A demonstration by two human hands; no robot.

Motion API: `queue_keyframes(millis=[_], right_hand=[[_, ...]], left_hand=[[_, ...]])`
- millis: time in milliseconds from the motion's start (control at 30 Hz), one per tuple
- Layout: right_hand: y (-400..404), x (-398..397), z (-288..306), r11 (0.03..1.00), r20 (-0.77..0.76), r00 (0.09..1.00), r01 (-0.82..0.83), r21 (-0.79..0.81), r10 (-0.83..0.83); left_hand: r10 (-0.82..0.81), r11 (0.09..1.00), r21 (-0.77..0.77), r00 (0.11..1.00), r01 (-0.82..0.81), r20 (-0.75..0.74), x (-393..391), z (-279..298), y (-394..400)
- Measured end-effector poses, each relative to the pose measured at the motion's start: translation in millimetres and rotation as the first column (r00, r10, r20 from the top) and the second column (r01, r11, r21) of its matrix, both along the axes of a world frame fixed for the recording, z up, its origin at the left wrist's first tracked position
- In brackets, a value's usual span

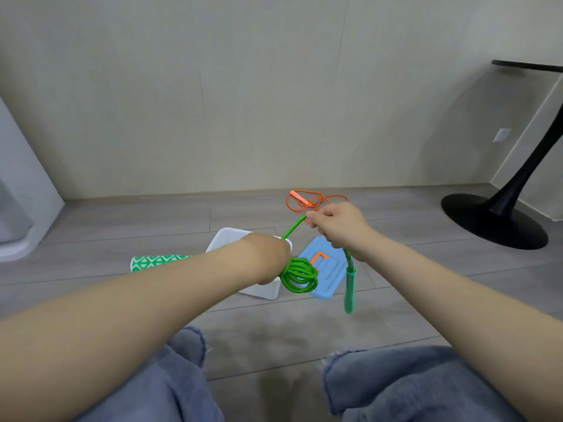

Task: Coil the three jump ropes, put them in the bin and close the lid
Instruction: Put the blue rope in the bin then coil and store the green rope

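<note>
1. A green-and-white patterned cylinder (158, 261) lies on the grey plank floor (396, 300) at far left; whether it belongs to a rope I cannot tell.
2. The left hand (268, 257) is closed round a bundle of finished loops of the braided green jump rope (300, 274), above the open white plastic bin (262, 292).
3. The rounded blue plastic lid (327, 275) lies flat just beside the bin, off it.
4. The right hand (335, 225) pinches the taut rope tail; the green handle (350, 289) dangles below.
5. The thin orange jump rope (310, 201) lies loose near the wall, uncoiled.
6. Judgement: coiling the first rope is nearly done. Next, wrap the short tail onto the bundle, keeping the loops clamped so they don't spring apart.
</note>
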State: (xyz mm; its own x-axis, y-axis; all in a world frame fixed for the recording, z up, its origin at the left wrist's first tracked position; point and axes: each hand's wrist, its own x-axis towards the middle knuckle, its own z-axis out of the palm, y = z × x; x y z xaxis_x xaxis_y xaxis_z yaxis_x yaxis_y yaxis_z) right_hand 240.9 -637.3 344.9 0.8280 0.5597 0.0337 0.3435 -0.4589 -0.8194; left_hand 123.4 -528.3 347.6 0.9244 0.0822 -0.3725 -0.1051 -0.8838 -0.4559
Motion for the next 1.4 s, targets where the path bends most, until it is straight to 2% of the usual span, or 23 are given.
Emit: queue_keyframes(millis=[100,233,400,567,733,800,900,1033,1200,1300,1400], right_hand=[[5.0,0.5,0.7,0.998,-0.051,0.999,0.016,0.063,-0.013],[5.0,5.4,1.2,0.989,-0.114,0.992,0.073,0.127,-0.058],[4.0,8.4,1.6,0.980,-0.167,0.982,0.116,0.159,-0.089],[-6.3,19.5,1.2,0.948,-0.292,0.947,0.208,0.240,-0.134],[-16.2,22.4,1.9,0.953,-0.235,0.960,0.207,0.221,-0.154],[-13.9,15.0,4.6,0.964,-0.238,0.966,0.156,0.217,-0.102],[-4.5,-7.4,15.1,0.974,-0.299,0.950,-0.022,0.227,0.091],[0.3,-38.0,21.8,0.928,-0.416,0.832,-0.298,0.225,0.368],[-7.2,-67.7,3.3,0.842,-0.632,0.572,-0.464,0.276,0.523],[-12.9,-70.8,-17.2,0.783,-0.684,0.484,-0.585,0.210,0.545],[-17.8,-56.0,-26.1,0.748,-0.702,0.462,-0.647,0.151,0.542]], left_hand=[[0.009,0.999,0.034,1.000,-0.009,0.018,4.5,-2.9,-7.5],[0.085,0.996,-0.026,0.984,-0.082,0.155,7.3,-1.5,-7.8],[-0.005,0.999,-0.038,0.969,0.014,0.248,7.7,-9.2,-6.8],[0.015,0.995,-0.096,0.923,0.024,0.385,12.0,-8.1,-2.8],[0.065,0.973,-0.231,0.920,0.028,0.385,20.6,-15.0,3.8],[0.126,0.936,-0.352,0.941,-0.007,0.315,22.0,-21.3,5.9],[0.215,0.832,-0.547,0.962,-0.089,0.171,23.6,-31.3,4.9],[0.225,0.752,-0.645,0.973,-0.135,0.059,24.9,-34.9,15.5],[0.260,0.561,-0.822,0.963,-0.095,0.066,15.8,-10.2,46.8],[0.270,0.542,-0.839,0.956,-0.054,0.112,11.0,4.0,49.9],[0.141,0.556,-0.831,0.983,0.023,0.121,8.4,14.1,42.4]])
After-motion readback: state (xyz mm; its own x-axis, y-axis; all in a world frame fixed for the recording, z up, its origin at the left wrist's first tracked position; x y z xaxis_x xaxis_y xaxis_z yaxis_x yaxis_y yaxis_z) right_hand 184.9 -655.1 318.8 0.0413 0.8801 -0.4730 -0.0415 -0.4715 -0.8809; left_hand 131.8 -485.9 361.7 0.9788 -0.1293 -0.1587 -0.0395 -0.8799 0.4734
